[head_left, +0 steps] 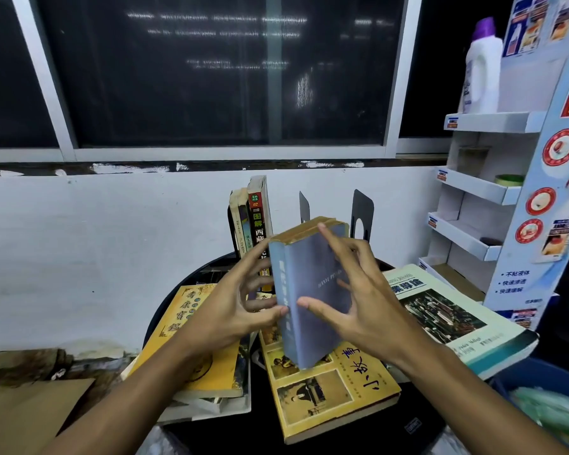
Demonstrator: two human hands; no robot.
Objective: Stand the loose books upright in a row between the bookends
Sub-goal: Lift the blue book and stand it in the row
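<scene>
You are holding the blue-grey book [312,290] nearly upright over the round black table [243,435], its long axis running top to bottom, its top leaning slightly toward the wall and its spine facing your left. Your left hand [230,307] is gripping the spine side, thumb in front and spread fingers behind. Your right hand [368,300] is clasping the cover with spread, bent fingers. The lower end is hanging over a flat picture-covered book [326,389]. Behind it, upright books [253,218] are standing left of two black bookends [362,215].
</scene>
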